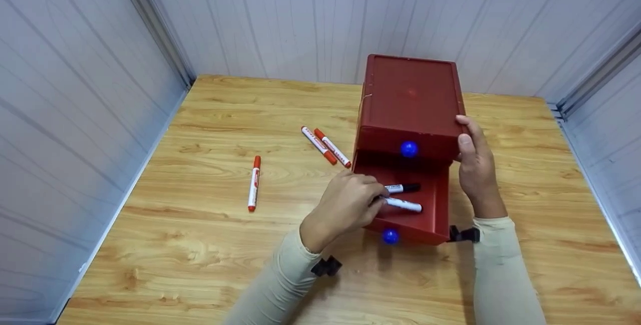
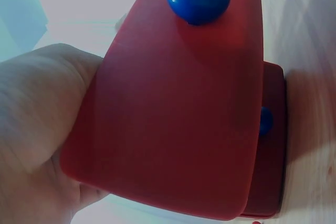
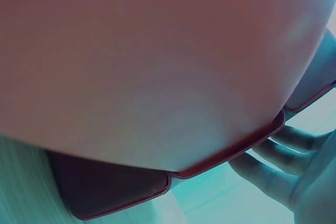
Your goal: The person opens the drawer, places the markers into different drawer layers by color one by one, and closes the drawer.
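Note:
A red two-drawer cabinet (image 1: 410, 95) has its lower drawer (image 1: 431, 222) pulled out and the upper one closed. My left hand (image 1: 345, 205) reaches over the drawer's left wall and pinches a white marker (image 1: 404, 205); its far end is hidden under the fingers. Beside it in the drawer lies a black-capped marker (image 1: 403, 188), partly covered by that hand. The left wrist view shows the drawer front (image 2: 163, 103) with the left hand (image 2: 39, 129) behind its edge. My right hand (image 1: 478, 175) touches the cabinet's right side with extended fingers (image 3: 268, 177).
Two red-capped markers, one left (image 1: 319, 144) and one right (image 1: 332, 147), lie close together left of the cabinet. Another red-capped marker (image 1: 254, 183) lies farther left on the wooden table (image 1: 190, 245). Blue knobs stick out from both drawer fronts. Pale panels (image 1: 280, 19) enclose the table.

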A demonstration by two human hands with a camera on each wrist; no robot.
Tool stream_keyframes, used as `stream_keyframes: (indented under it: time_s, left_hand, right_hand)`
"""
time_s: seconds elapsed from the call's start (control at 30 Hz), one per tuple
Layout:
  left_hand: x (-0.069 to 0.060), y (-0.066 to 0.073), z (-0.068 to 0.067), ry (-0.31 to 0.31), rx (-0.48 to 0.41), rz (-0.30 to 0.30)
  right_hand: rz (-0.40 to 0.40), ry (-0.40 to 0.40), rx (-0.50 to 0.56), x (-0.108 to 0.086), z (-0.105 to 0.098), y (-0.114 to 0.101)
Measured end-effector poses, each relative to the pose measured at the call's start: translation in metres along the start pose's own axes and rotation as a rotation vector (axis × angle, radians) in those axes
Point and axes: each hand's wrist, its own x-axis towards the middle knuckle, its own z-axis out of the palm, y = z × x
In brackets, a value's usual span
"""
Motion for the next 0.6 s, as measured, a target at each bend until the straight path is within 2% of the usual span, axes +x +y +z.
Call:
stream_keyframes:
  time_s: [0.33,0.6]
  left_hand:
    - [0.0017,0.0034,-0.0025,-0.05,0.049,-0.03]
    - [0.0014,0.0029,-0.0004,-0.026,0.058,-0.023]
  right_hand:
    - [0.0,0.006,-0.009,-0.0003,0.0002,0.0001]
    - [0.008,0.01,-0.016,-0.0006,-0.0005,0.0011]
